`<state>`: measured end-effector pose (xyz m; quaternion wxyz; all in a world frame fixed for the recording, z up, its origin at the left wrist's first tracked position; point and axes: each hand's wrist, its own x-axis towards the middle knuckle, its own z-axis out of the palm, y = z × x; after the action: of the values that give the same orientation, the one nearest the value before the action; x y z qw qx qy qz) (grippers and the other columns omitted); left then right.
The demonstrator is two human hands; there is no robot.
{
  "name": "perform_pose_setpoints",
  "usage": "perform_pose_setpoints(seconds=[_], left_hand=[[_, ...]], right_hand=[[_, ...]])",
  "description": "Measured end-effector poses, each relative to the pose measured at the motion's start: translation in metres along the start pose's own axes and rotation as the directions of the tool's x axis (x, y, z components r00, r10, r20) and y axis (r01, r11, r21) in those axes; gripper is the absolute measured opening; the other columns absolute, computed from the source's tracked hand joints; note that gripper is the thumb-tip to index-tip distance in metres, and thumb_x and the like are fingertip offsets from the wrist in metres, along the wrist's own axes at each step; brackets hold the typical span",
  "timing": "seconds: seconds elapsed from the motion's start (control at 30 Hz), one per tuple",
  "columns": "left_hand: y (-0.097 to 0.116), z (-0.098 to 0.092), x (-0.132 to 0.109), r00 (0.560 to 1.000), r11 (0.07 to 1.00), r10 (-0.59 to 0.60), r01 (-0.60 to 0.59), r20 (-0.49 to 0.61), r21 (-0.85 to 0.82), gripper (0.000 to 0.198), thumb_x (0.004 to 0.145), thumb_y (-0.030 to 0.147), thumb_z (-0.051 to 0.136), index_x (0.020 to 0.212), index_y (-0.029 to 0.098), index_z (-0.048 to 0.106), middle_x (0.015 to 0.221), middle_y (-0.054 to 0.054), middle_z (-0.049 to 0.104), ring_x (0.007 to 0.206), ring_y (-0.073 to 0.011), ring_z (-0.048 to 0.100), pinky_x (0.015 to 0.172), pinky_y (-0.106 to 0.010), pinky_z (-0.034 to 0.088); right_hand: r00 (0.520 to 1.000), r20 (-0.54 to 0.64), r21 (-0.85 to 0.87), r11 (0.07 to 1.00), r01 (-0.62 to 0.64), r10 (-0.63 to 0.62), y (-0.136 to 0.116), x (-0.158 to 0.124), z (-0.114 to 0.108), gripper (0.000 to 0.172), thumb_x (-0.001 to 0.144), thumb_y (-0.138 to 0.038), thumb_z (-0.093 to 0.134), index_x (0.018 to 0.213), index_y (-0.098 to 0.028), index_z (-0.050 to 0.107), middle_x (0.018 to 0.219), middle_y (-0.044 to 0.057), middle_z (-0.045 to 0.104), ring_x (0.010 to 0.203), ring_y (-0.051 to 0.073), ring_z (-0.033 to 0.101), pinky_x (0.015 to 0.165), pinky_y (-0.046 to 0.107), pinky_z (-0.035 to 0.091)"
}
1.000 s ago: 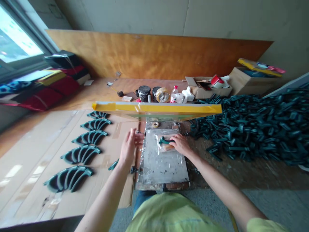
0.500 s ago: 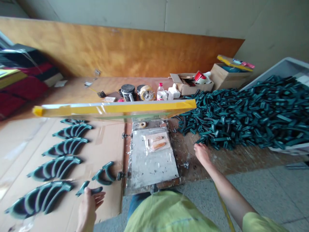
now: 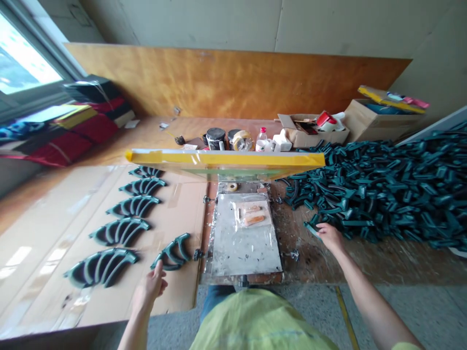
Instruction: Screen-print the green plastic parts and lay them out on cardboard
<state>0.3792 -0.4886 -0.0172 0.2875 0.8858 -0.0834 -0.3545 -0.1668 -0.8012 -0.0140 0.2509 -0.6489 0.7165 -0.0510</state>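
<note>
Across the bench (image 3: 321, 267): cardboard sheet (image 3: 54, 218) at left, bearing five fanned sets (image 3: 134, 200), to my eye finished. At right: heap of dark green parts (image 3: 383, 184), seemingly much remaining. Between: yellow-edged frame (image 3: 226, 158), raised at the far side of a metal plate (image 3: 244, 253), possibly in the way. Beyond: open carton (image 3: 308, 140). Nearer: shorter cluster (image 3: 170, 249) on the cardboard, apparently incomplete; left hand (image 3: 150, 287) at its near end, grip impossible to tell. Right hand (image 3: 330, 238), heap's edge: pinching one green part (image 3: 313, 229).

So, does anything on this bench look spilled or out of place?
Yes, perhaps: dark green parts at right lie jumbled over the bench, unlike the neat fans on the cardboard. Dark specks mark the grey plate.
</note>
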Motion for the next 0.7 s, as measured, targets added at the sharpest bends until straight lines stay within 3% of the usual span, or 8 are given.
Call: perform_pose_setpoints(seconds=[0.1,0.17,0.23,0.3,0.37,0.43,0.53,0.7], left_hand=[[0.025,-0.004,-0.01,0.994,0.985,0.1,-0.105,-0.042,-0.14,0.047,0.074,0.065,0.047,0.067,0.019,0.057,0.045,-0.001,0.056,0.041,-0.0173,0.053,0.046,-0.029,0.046],[0.057,-0.002,-0.019,0.973,0.947,0.217,-0.229,-0.075,-0.224,0.047,0.073,0.064,0.051,0.071,0.018,0.058,0.046,0.001,0.056,0.041,-0.0155,0.051,0.044,-0.027,0.044],[0.097,0.002,-0.029,0.932,0.89,0.347,-0.363,-0.103,-0.276,0.047,0.074,0.064,0.054,0.077,0.017,0.06,0.049,0.001,0.057,0.042,-0.0143,0.052,0.044,-0.025,0.044],[0.14,0.004,-0.041,0.867,0.807,0.481,-0.497,-0.135,-0.32,0.046,0.078,0.062,0.053,0.083,0.017,0.062,0.053,0.001,0.059,0.044,-0.0129,0.053,0.045,-0.023,0.044],[0.182,0.005,-0.055,0.782,0.69,0.598,-0.615,-0.177,-0.381,0.044,0.082,0.058,0.053,0.093,0.017,0.064,0.054,0.002,0.059,0.045,-0.0109,0.053,0.047,-0.02,0.044],[0.22,0.002,-0.068,0.698,0.567,0.679,-0.696,-0.227,-0.441,0.044,0.085,0.056,0.052,0.104,0.018,0.062,0.055,0.003,0.059,0.045,-0.0096,0.052,0.049,-0.018,0.044],[0.262,-0.002,-0.082,0.614,0.414,0.737,-0.741,-0.282,-0.53,0.043,0.087,0.057,0.048,0.098,0.018,0.061,0.056,0.003,0.06,0.045,-0.0087,0.052,0.047,-0.018,0.043],[0.286,-0.003,-0.093,0.588,0.372,0.785,-0.699,-0.196,-0.611,0.051,0.088,0.062,0.04,0.069,0.017,0.056,0.054,-0.001,0.059,0.044,-0.0096,0.052,0.045,-0.02,0.043]], right_hand=[[0.981,0.092,0.405,0.907,0.12,-0.171,-0.037,-0.005,0.001,0.036,0.075,-0.016,0.059,0.109,-0.015,0.068,0.089,0.009,0.072,0.083,0.021,0.068,0.078,0.031,0.053],[0.917,0.043,0.512,0.797,0.321,-0.397,-0.079,-0.013,0.007,0.038,0.077,-0.018,0.058,0.113,-0.017,0.068,0.102,0.009,0.071,0.093,0.021,0.066,0.085,0.034,0.052],[0.781,-0.042,0.479,0.674,0.563,-0.623,-0.127,-0.022,0.017,0.038,0.081,-0.018,0.054,0.116,-0.021,0.068,0.115,0.009,0.067,0.103,0.021,0.062,0.093,0.038,0.049],[0.598,-0.081,0.358,0.537,0.764,-0.798,-0.169,-0.027,0.031,0.038,0.085,-0.013,0.048,0.117,-0.022,0.067,0.117,0.009,0.066,0.106,0.02,0.059,0.095,0.04,0.047],[0.422,-0.039,0.225,0.403,0.887,-0.906,-0.199,-0.028,0.045,0.042,0.087,-0.006,0.044,0.118,-0.021,0.067,0.112,0.009,0.067,0.104,0.02,0.057,0.093,0.04,0.048],[0.303,0.034,0.109,0.305,0.946,-0.953,-0.214,-0.026,0.056,0.044,0.086,-0.003,0.042,0.119,-0.02,0.066,0.11,0.01,0.067,0.102,0.021,0.055,0.09,0.039,0.048],[0.27,0.102,-0.042,0.267,0.963,-0.957,-0.22,-0.026,0.063,0.044,0.087,-0.004,0.042,0.122,-0.019,0.064,0.112,0.011,0.065,0.103,0.022,0.053,0.09,0.039,0.047],[0.326,0.127,-0.178,0.302,0.937,-0.937,-0.215,-0.036,0.06,0.047,0.087,-0.005,0.043,0.13,-0.02,0.058,0.124,0.011,0.06,0.113,0.023,0.051,0.1,0.041,0.04]])
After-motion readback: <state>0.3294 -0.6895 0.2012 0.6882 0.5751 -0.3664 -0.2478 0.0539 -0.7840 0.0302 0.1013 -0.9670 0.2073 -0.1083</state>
